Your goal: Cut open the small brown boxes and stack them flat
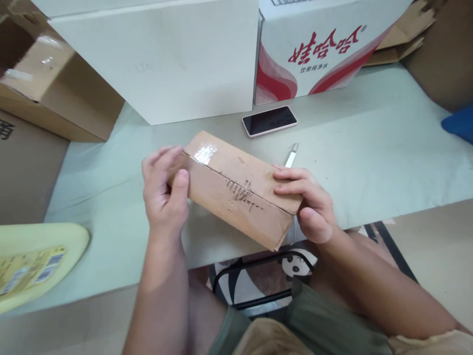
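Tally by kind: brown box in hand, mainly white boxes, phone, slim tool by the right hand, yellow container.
1 brown box
2 mainly white: plain box, red-marked box
1 phone
1 slim tool, partly hidden
1 yellow container
Total: 6

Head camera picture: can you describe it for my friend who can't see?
Left hand and right hand hold a taped, scuffed brown cardboard box at a pale green table. Beyond the box are a smartphone, a white box and a red-and-white water carton.
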Motion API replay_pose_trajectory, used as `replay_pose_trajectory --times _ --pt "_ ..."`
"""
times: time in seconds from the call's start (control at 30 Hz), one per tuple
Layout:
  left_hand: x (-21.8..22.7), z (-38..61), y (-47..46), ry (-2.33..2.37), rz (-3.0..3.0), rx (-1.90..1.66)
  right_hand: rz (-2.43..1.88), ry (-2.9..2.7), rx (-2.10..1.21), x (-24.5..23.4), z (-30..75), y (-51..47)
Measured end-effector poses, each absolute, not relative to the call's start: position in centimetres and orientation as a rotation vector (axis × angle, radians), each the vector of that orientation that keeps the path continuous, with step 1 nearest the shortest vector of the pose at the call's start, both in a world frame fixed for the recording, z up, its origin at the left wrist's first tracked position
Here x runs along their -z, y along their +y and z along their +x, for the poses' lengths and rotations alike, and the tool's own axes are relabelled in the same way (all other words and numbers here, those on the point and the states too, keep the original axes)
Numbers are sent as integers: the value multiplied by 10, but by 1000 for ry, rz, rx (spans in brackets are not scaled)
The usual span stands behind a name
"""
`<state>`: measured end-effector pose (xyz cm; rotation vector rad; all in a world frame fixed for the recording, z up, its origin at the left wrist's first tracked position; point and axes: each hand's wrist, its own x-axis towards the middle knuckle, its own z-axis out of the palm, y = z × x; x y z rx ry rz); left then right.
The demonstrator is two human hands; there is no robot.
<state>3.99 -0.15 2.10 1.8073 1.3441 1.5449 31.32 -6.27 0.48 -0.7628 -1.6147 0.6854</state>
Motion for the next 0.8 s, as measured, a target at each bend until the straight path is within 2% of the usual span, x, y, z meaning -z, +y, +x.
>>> replay_pose_trajectory --times 0.13,0.5,0.8 --pt "-24 38 -4 1369 2030 -1482 -759 -1607 -701 -2 313 -62" --pt "-9 35 -10 1436 1929 -1476 -756 -1652 -586 -1 312 -60" --pt "-15 40 -9 1454 2007 -1490 -774 -1656 -610 -2 313 -59"
